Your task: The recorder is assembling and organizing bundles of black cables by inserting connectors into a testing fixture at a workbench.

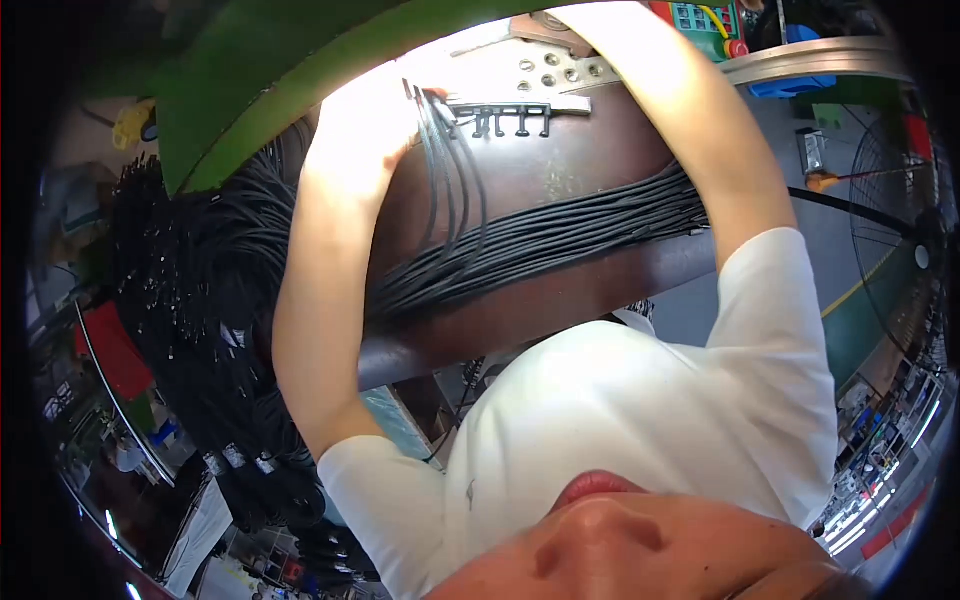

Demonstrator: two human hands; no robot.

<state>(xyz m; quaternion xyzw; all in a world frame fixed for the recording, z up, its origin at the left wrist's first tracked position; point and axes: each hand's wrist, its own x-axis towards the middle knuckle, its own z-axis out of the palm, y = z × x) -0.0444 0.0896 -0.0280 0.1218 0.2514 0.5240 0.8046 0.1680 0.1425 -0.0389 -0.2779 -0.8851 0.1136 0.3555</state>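
My left hand [372,112] is raised at the machine's lit work area, washed out by glare. It closes around the ends of several thin black cables [440,150], which hang down from it toward the bench. Just right of that hand a black plastic comb-like piece [515,108] with short prongs lies along a metal bar [571,105]. My right forearm [680,95] reaches up past a metal plate with round holes [550,72]. The right hand itself is out of sight at the upper edge.
A long bundle of black cables [560,228] lies across the brown bench [590,165] close to my body. Thick masses of cable [190,270] hang at the left. A green machine panel [230,90] overhangs above. A control box with a red button [736,48] and a fan [900,230] stand right.
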